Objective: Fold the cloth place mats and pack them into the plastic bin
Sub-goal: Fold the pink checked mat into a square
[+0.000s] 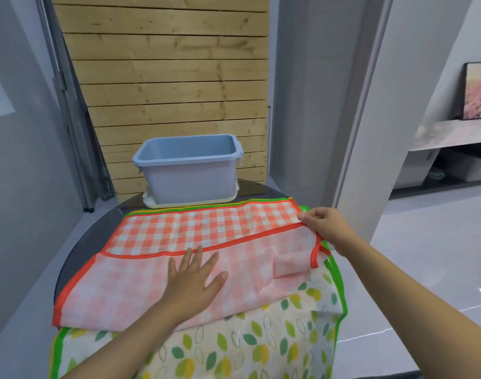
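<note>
Beyond my hands the blue plastic bin (188,170) stood open on a white lid (190,202), nothing between. My left hand (194,280) pressed flat on the orange checked mat (179,242), half folded over a leaf-print mat (247,343); my right hand (325,228) pinched its far corner.

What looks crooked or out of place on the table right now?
The red checked mat is folded unevenly: its folded-over edge runs slanted, and the flap bunches near the right hand, which pinches the corner. The left hand presses it flat. The bin sits upright, nothing visible inside.
</note>
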A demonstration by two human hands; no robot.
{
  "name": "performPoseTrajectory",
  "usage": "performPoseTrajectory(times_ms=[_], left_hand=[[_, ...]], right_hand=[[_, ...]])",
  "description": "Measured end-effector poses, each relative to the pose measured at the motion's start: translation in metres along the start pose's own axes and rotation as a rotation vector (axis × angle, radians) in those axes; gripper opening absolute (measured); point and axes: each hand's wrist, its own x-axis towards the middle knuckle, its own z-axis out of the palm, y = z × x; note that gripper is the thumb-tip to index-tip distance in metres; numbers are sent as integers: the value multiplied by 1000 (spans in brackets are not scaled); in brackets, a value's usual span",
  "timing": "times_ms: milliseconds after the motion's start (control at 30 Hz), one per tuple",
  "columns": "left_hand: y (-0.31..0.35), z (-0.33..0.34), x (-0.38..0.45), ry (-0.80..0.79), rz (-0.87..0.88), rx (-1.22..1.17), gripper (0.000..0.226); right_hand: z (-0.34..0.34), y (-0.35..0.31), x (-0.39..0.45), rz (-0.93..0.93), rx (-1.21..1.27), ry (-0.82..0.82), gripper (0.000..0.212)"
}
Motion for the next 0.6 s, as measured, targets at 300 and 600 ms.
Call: performPoseTrajectory(times_ms=[300, 600], left_hand=[[12, 0, -1, -4, -66, -42, 98], [14, 0, 0, 20, -65, -89, 132]], right_hand=[[-6, 11, -37, 29, 346, -356, 67], [-16, 17, -66, -249, 194, -357, 44]])
